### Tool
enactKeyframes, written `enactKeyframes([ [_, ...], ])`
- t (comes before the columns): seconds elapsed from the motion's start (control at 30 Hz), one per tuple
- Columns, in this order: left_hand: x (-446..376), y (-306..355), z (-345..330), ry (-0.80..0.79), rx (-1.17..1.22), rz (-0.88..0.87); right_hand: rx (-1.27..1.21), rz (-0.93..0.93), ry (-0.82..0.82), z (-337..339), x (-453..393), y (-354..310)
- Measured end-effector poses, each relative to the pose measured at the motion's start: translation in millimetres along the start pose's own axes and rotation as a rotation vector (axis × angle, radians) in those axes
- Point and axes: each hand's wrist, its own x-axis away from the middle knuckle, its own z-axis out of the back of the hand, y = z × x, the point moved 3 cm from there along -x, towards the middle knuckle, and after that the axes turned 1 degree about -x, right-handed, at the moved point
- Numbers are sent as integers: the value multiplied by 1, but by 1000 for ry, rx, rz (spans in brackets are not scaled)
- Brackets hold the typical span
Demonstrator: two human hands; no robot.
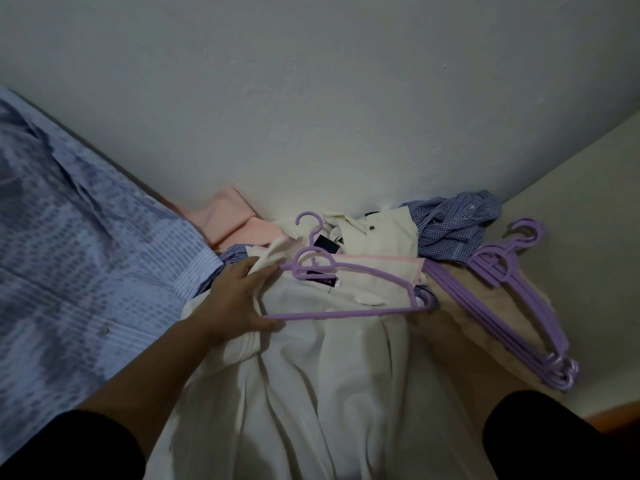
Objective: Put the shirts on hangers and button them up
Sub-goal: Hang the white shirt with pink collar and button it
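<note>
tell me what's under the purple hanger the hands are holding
Under the purple hanger lies a cream shirt, its dark neck label showing. The left hand grips the hanger's end and shirt fabric. The right hand is partly hidden in shadow. What lies beneath the shirt is covered.

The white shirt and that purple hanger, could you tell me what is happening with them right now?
A person is fitting a purple hanger into a white shirt. The left hand grips the shirt's shoulder at the hanger's left end; the right hand is at its right end, too dark to read. A stack of spare hangers lies to the right, more shirts are piled behind, and a blue patterned shirt hangs at left.
</note>
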Motion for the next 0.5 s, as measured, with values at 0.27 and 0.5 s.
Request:
enactKeyframes([
  [0.27,10,-7,2,43,-92,-83,50,272,77,48,16,-35],
  [0.5,1,5,13,-3,-141,-87,-157,353,329,90,38,-105],
])
